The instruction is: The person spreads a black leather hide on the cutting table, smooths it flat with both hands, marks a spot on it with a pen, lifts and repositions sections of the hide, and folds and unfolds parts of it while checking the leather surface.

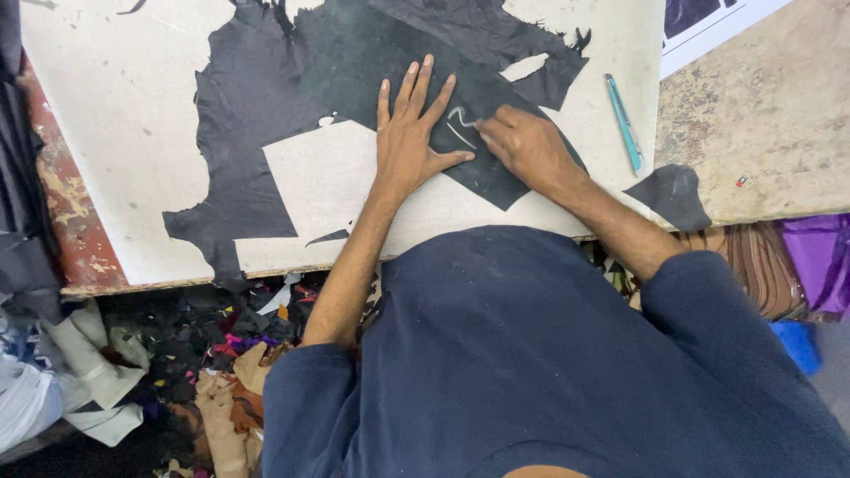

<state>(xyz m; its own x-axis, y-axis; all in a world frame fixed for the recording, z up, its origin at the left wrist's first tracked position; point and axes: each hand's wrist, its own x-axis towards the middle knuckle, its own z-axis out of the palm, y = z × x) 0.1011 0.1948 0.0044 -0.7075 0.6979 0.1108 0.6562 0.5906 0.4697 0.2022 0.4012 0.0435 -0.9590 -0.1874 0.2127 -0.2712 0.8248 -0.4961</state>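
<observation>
A large black sheet of leather [257,97], with pieces cut out of it, lies on a white cutting board [124,115]. My left hand [410,133] presses flat on the leather, fingers spread. Just to its right, my right hand [522,146] is closed around a small marking tool whose tip touches the leather. White curved lines [460,124] are drawn on the leather between the two hands. The tool itself is mostly hidden by my fingers.
A teal cutter [624,119] lies on the board at the right. A small black scrap [673,195] sits at the board's right corner on a worn table [761,124]. Coloured leather scraps [230,354] litter the floor below. Purple material [819,257] is at the right.
</observation>
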